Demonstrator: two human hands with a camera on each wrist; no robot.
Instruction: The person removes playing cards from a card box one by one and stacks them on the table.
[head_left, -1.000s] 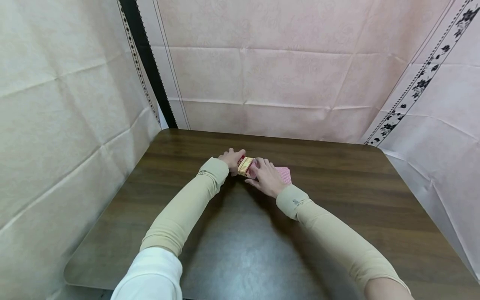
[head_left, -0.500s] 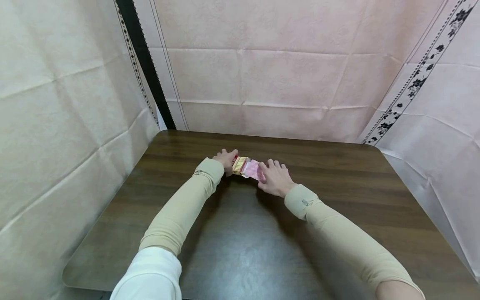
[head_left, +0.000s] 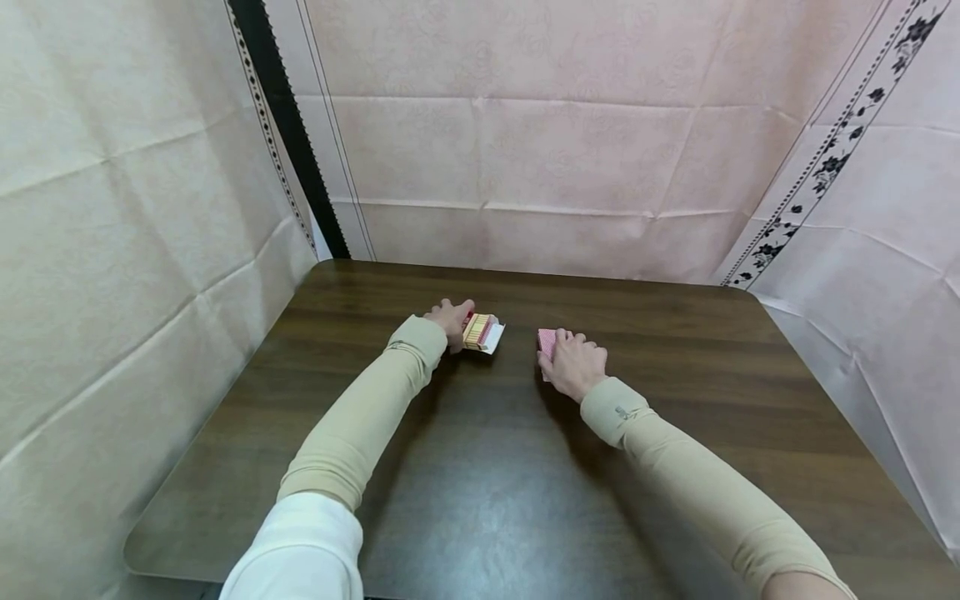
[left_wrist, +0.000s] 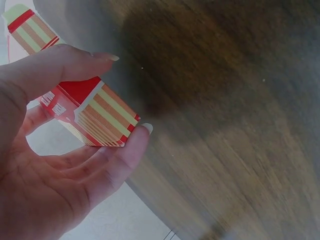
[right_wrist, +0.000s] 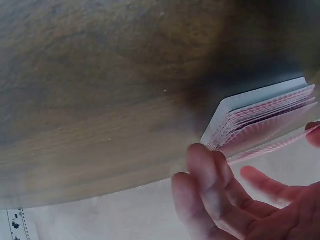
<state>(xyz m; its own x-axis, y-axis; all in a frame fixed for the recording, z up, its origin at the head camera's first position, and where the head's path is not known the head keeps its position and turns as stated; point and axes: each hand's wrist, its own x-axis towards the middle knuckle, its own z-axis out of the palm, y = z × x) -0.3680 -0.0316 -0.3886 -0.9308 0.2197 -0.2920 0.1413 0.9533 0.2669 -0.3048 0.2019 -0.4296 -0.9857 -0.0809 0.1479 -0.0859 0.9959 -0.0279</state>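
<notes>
My left hand (head_left: 448,323) grips a red card box with yellow stripes (head_left: 478,331) over the far middle of the table. The box's white flap stands open toward the right. In the left wrist view, thumb and fingers pinch the striped box (left_wrist: 107,112) from opposite sides. To the right, my right hand (head_left: 576,365) holds a stack of pink-backed playing cards (head_left: 547,340), apart from the box. The right wrist view shows the playing cards (right_wrist: 265,117) edge-on and slightly spread, with fingertips at one end and a lower card separated from the others.
The dark wooden table (head_left: 450,483) has rounded corners and its far edge lies just beyond both hands. Pale cloth (head_left: 525,167) hangs behind it and on both sides, with a black strip (head_left: 300,133) at the left and a floral border (head_left: 825,175) at the right.
My right hand has drawn the playing cards out of the box and moved right, opening a gap between them. The left hand shifted slightly left, still holding the box.
</notes>
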